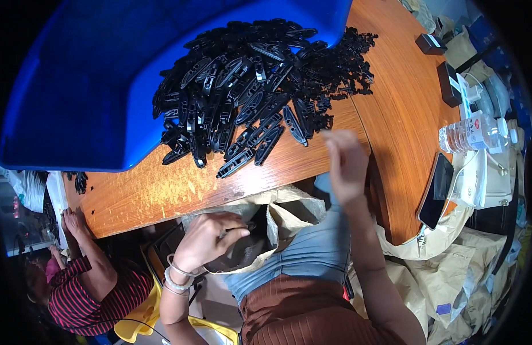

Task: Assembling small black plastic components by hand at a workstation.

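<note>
A heap of black oblong plastic parts spills from a tipped blue bin onto the wooden table. My left hand is below the table edge, fingers curled at the mouth of a tan paper bag on my lap; whether it grips a part is hidden. My right hand is raised and blurred over the table's front edge, just right of the heap, fingers together. I cannot see anything in it.
On the table's right side lie a water bottle, a dark phone and two black boxes. Tan sacks pile at the lower right. Another person in a striped shirt works at the lower left.
</note>
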### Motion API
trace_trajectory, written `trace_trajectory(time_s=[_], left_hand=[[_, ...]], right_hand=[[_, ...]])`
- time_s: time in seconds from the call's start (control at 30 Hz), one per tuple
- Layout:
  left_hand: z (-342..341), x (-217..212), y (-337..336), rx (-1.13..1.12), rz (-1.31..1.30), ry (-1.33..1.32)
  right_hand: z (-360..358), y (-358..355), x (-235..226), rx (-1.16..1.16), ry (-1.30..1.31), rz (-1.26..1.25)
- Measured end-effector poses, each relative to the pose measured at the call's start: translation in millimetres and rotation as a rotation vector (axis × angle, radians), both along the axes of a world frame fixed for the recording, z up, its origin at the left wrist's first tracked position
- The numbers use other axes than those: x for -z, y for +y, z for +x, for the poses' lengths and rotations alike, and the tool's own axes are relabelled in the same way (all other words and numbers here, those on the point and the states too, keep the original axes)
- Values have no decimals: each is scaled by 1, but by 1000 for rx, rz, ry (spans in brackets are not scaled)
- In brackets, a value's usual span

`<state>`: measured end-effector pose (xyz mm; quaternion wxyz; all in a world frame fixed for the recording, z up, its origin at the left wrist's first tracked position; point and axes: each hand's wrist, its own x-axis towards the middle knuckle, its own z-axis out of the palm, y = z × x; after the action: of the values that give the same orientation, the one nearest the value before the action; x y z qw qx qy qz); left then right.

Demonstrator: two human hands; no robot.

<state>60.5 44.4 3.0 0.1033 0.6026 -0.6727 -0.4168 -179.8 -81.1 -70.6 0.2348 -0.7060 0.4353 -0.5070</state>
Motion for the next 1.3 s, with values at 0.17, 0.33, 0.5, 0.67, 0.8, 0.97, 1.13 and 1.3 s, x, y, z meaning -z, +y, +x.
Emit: trace_trajectory(time_s=[0.17, 0.33, 0.5, 0.67, 0.8, 0.97, 1.13, 1.3], left_hand=[[-26, 15, -31, -110, -573, 30], [-55, 32, -84, -212, -537, -328], [-56, 42, -86, -183, -743, -337], [-63, 33, -69, -526, -286, 571], [-54, 27, -62, -499, 42, 1130], [-58, 23, -55, -537, 60, 1375], [-57, 19, -51, -588, 70, 1177], [-52, 23, -42, -481, -77, 821]], right_hand=[[-15, -39, 3, 109, 341, -67], [-23, -39, 4, 29, 349, 2], [-27, -28, -1, -36, 99, 158], [-21, -4, -1, 18, -320, 467], [3, 8, -5, -143, -476, 337], [28, 29, -24, -265, -682, 484], [29, 31, -25, -337, -633, 413], [35, 39, -35, -410, -628, 436]])
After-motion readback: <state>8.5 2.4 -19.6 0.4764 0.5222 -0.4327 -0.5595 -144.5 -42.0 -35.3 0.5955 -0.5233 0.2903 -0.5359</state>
